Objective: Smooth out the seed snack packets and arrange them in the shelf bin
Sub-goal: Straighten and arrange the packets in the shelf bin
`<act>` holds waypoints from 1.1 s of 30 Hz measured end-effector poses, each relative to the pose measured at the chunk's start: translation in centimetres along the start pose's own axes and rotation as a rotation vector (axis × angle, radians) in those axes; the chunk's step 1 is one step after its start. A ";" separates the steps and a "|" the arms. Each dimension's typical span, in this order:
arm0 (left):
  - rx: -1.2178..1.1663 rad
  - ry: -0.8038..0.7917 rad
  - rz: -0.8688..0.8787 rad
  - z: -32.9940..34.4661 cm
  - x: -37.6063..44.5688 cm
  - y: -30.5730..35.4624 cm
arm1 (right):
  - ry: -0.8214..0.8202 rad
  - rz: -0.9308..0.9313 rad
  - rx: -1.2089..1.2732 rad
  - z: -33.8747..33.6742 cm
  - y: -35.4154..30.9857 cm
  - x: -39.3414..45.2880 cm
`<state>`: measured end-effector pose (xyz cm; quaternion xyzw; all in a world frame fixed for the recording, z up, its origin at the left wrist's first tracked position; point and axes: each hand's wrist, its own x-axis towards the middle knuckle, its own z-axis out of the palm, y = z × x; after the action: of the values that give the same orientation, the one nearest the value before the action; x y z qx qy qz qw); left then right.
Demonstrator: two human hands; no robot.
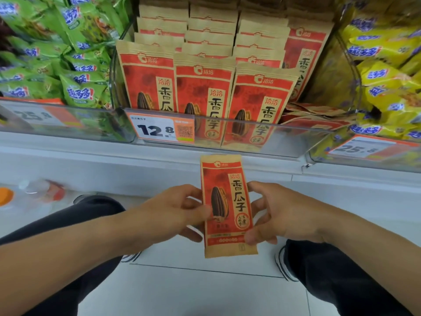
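Your left hand (175, 210) and right hand (273, 215) hold one seed snack packet (227, 206) between them, upright and facing you, below and in front of the shelf bin (227, 133). Left thumb lies on the packet's left edge with the other left fingers curled behind it; right thumb presses the lower right corner of the printed panel, right fingers (257, 187) curled round the right edge. Both hands are thus grasping the packet.

The packet is a narrow kraft-brown pouch with a red printed panel, a dark striped seed at left and large black characters at right. Its face looks flat; the plain brown top and bottom seals extend above and below your fingers.

Above your fingertips the clear-walled bin holds rows of matching packets (205, 87) standing upright, three across at the front, with more ranked behind. To the right of these rows, further packets (314, 115) lie flat and jumbled low in the bin. An orange price tag (161, 130) reading 12.8 sits on the bin's front wall, up and left of your left hand.

Left of the bin are green snack bags (68, 65); right of it, yellow snack bags (387, 76). A white shelf ledge (91, 160) runs between the bin and your hands. Beneath your wrists are dark trouser legs and a pale tiled floor (205, 288).

Open space lies between the packet's top edge and the bin's front wall.
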<state>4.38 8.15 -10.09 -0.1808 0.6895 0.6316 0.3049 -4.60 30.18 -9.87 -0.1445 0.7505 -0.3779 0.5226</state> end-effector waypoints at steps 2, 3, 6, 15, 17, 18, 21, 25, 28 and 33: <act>-0.121 0.101 0.028 -0.1 0.4 0.3 | -0.012 0.011 -0.021 -0.4 0.4 -0.3; -0.178 0.161 0.035 -0.2 0.6 0.4 | -0.017 0.019 -0.038 -0.6 0.5 -0.4; -0.199 0.251 0.033 -0.5 0.7 0.7 | -0.036 0.034 -0.066 -0.8 0.4 -0.7; -0.079 0.304 0.166 -0.2 1.7 1.6 | -0.037 0.013 -0.069 -1.2 -0.3 -0.6; -0.028 0.340 0.193 -0.1 1.9 1.7 | 0.005 0.058 -0.100 -1.3 -0.4 -0.5; 0.024 0.359 0.211 -0.1 1.9 1.7 | 0.066 0.080 -0.183 -1.5 -0.3 -0.4; 0.225 0.404 0.279 0.2 2.0 1.5 | 0.377 -0.025 -0.375 -1.6 -0.6 -0.2; 0.298 0.380 0.330 1.6 1.6 1.8 | 0.440 -0.258 -0.196 -0.2 -1.6 -0.1; 0.319 0.347 0.358 2.2 1.4 2.1 | 0.433 -0.344 -0.271 0.8 -1.5 -0.1; 0.284 0.315 0.354 2.1 1.9 2.3 | 0.382 -0.298 -0.164 0.6 -0.9 0.2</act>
<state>1.95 10.80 -9.59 -0.1090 0.8309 0.5363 0.1008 -4.30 29.18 -9.46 -0.2211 0.8342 -0.4091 0.2964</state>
